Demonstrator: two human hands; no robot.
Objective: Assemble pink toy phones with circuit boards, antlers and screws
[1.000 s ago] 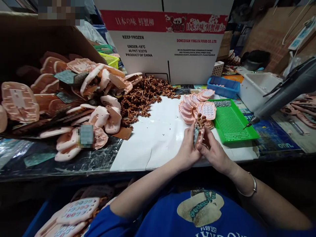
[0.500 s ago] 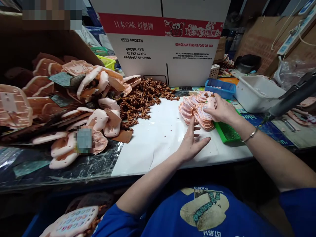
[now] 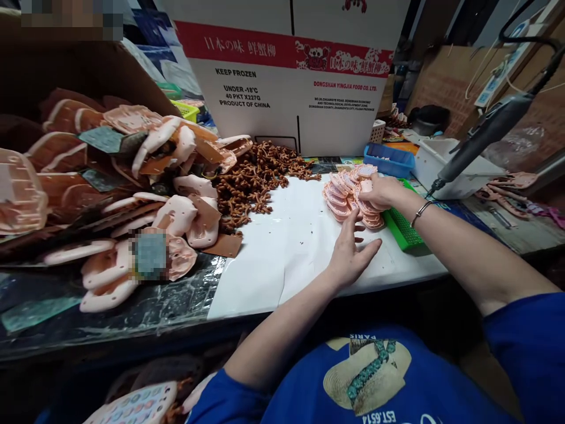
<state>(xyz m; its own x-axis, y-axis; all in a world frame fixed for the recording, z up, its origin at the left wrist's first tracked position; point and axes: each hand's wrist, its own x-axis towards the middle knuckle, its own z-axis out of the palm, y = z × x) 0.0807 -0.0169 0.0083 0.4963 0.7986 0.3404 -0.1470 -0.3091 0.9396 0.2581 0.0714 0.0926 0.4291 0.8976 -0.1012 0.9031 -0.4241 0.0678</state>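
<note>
A cluster of overlapping pink plastic shell pieces point(image 3: 339, 197) lies on the white work surface point(image 3: 291, 247). My right hand point(image 3: 383, 191) reaches over the cluster's right side, its fingers curled on a pink shell piece point(image 3: 366, 186); the fingertips are partly hidden. Just in front of the cluster, my left hand point(image 3: 351, 253) holds nothing. Its fingers are apart and its thumb points right. Under my right wrist stands a green basket point(image 3: 402, 232). An electric screwdriver point(image 3: 485, 138) hangs above my right forearm, tip downward.
Brown plastic parts point(image 3: 253, 182) are heaped left of centre. Many pink shells point(image 3: 172, 215) spill from a carton at the left. A large white carton point(image 3: 265, 126) stands behind. A blue tray point(image 3: 388, 159) and a white bin point(image 3: 435, 162) sit at the back right.
My right hand has lowered the pink shell piece onto the cluster. The screwdriver appears higher and further left. My left hand stays open, with little movement.
</note>
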